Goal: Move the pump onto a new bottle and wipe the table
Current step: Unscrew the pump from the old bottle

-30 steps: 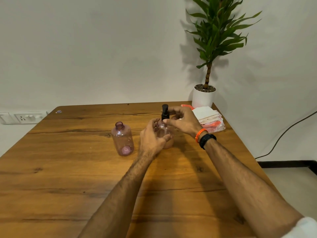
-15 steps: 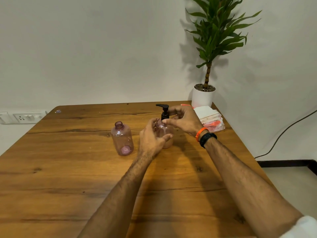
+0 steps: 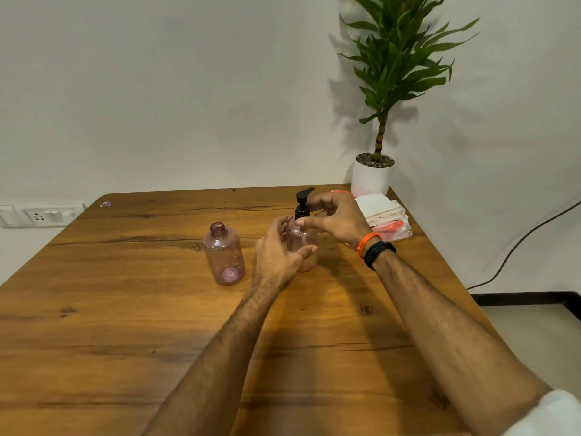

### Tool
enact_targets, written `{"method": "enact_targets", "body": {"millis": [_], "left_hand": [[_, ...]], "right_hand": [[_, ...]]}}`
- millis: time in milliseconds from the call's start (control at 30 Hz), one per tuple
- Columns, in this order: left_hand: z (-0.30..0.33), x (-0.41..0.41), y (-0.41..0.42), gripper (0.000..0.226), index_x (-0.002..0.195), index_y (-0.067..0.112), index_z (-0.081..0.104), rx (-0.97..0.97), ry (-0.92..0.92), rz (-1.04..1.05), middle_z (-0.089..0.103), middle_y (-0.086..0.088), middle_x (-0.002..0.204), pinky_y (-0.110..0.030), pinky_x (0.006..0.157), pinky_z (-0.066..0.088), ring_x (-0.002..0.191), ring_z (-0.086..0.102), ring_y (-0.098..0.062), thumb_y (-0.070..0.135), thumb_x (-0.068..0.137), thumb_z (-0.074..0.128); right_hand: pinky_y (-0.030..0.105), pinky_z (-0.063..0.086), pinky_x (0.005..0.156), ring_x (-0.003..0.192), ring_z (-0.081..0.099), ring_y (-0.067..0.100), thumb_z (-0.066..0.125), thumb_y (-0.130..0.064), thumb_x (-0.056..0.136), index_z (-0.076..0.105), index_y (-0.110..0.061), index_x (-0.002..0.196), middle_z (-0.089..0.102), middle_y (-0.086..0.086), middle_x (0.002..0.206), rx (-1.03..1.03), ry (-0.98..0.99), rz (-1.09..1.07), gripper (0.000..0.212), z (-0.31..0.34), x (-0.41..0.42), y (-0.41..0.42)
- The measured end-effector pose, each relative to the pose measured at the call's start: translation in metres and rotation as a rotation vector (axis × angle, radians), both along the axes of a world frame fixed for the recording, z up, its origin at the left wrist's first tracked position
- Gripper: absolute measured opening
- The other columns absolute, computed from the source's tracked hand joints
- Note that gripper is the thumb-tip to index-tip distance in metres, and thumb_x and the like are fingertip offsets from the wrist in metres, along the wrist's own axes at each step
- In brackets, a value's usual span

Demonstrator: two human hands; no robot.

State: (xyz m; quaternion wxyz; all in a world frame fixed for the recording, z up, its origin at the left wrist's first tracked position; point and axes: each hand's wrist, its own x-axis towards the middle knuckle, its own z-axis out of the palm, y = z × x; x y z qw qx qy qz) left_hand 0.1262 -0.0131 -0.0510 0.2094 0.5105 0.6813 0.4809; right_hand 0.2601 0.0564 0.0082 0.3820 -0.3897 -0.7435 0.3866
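Observation:
A pink see-through bottle (image 3: 303,243) stands mid-table with a black pump (image 3: 302,205) on its neck, nozzle pointing up and right. My left hand (image 3: 278,253) wraps the bottle's left side. My right hand (image 3: 338,220) has thumb and fingers at the pump's collar. A second pink bottle (image 3: 224,254), open-necked and without a pump, stands upright to the left, apart from both hands. The table (image 3: 125,309) is brown wood.
A stack of white cloths or papers (image 3: 382,207) and a clear bag with orange contents (image 3: 394,229) lie at the far right corner. A white pot with a green plant (image 3: 372,177) stands behind them. A wall socket (image 3: 41,214) is at far left; a cable (image 3: 522,243) runs at right.
The pump's nozzle has turned: first end-on, then pointing left, now pointing up and right. My right hand's fingers shifted around the collar. The left hand and both bottles stayed put.

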Motion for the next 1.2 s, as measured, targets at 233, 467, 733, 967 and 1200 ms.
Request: {"method": "enact_targets", "body": {"millis": [233,467,733,967,1200], "left_hand": [[0.0,0.001,0.001,0.081,0.134,0.028,0.045,-0.003,0.006,0.008,0.058,-0.001,0.132,-0.028,0.087,0.039,0.116,0.054,-0.014,0.039,0.065,0.086],[-0.001,0.0,0.003,0.082,0.133,0.03,0.045,0.002,0.004,0.006,0.059,0.0,0.131,-0.025,0.086,0.038,0.118,0.055,-0.017,0.042,0.063,0.086],[-0.002,-0.001,0.004,0.08,0.133,0.03,0.045,-0.004,0.027,0.008,0.061,0.001,0.13,-0.014,0.078,0.036,0.102,0.051,-0.003,0.038,0.065,0.086],[-0.001,-0.001,0.004,0.084,0.135,0.03,0.045,0.003,0.014,0.01,0.06,0.001,0.132,-0.018,0.083,0.038,0.109,0.054,-0.009,0.041,0.063,0.086],[-0.001,0.0,0.002,0.08,0.134,0.029,0.046,0.017,0.029,0.001,0.06,0.0,0.131,-0.023,0.086,0.039,0.104,0.05,-0.004,0.036,0.066,0.086]], "right_hand": [[0.018,0.051,0.07,0.079,0.063,0.0,0.087,-0.038,0.06,0.066,-0.019,0.104,0.069,-0.009,0.096,0.013,-0.029,-0.053,0.053,-0.003,-0.007,-0.001],[0.025,0.058,0.068,0.079,0.071,0.006,0.088,-0.019,0.064,0.073,-0.017,0.098,0.075,0.0,0.097,-0.034,0.028,0.023,0.038,-0.001,-0.001,0.001],[0.015,0.047,0.066,0.07,0.056,0.0,0.086,-0.033,0.064,0.066,-0.026,0.102,0.067,-0.015,0.095,0.017,-0.019,-0.019,0.044,-0.005,-0.007,-0.002],[0.015,0.054,0.064,0.072,0.068,-0.002,0.091,-0.026,0.058,0.071,-0.021,0.088,0.073,-0.009,0.084,-0.008,0.023,-0.032,0.037,-0.003,-0.006,0.001],[0.014,0.043,0.063,0.067,0.052,0.001,0.084,-0.039,0.067,0.067,-0.023,0.103,0.068,-0.015,0.095,0.046,-0.059,-0.006,0.043,-0.005,-0.008,-0.001]]}}
